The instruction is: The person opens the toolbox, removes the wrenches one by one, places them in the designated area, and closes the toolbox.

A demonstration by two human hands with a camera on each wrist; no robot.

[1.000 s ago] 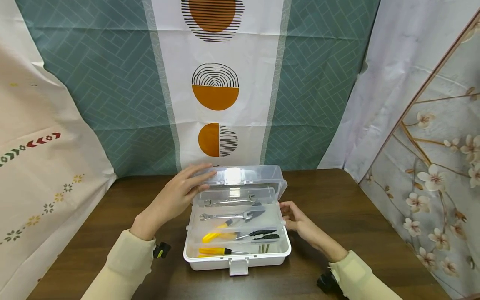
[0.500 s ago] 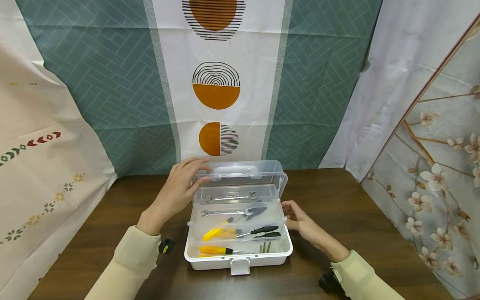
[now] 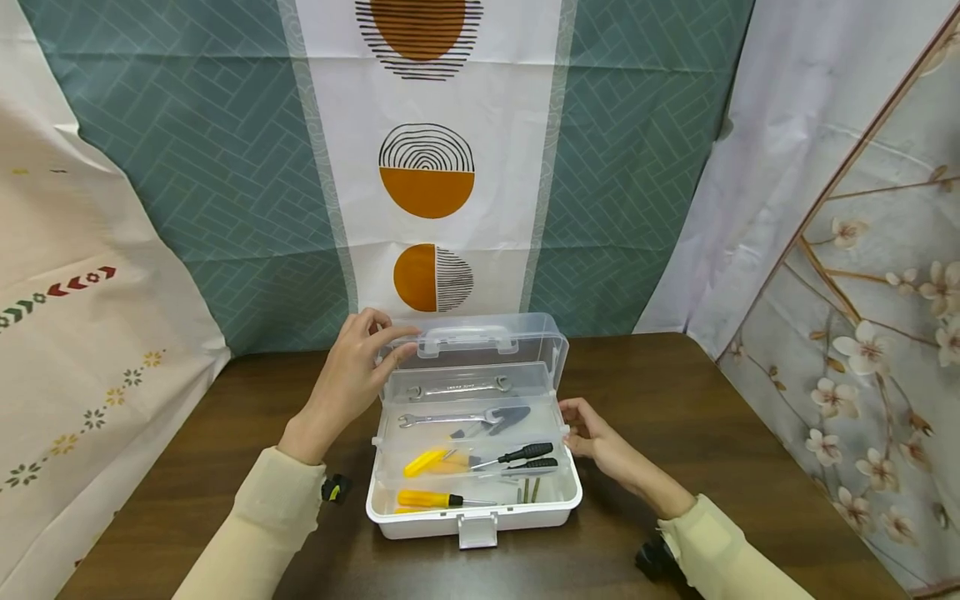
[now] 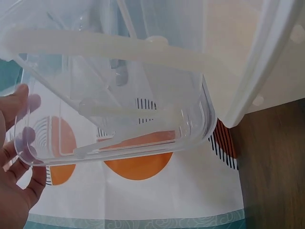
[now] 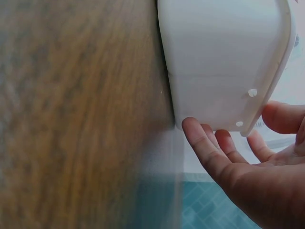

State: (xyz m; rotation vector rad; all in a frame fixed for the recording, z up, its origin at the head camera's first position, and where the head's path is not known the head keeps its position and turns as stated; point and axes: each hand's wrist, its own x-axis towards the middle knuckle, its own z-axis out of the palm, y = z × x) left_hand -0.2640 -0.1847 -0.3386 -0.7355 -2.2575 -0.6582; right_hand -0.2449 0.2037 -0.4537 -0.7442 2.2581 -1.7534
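A white toolbox [image 3: 516,521] stands on the table with its clear lid [image 3: 536,333] raised at the back. My left hand [image 3: 352,367] pinches the lid's left edge, thumb on one face and fingers on the other, as the left wrist view shows. At the box's back right corner my right hand [image 3: 600,437] holds on, its thumb by the rim and its fingers [image 5: 205,145] bent round the corner. Two wrenches [image 3: 450,419] lie in the stepped clear trays. Below them are black-handled screwdrivers [image 3: 528,452], a yellow-handled tool [image 3: 423,462] and a yellow screwdriver [image 3: 427,498].
The white front latch [image 3: 477,531] hangs down, unfastened. Brown wood table [image 3: 247,408] surrounds the box. A patterned cloth [image 3: 262,300] hangs close behind the lid, with more curtains at left and right.
The lid has swung up a little with my left hand, so its handle shows more fully. The trays have shifted slightly upward in view. My right hand stays at the corner.
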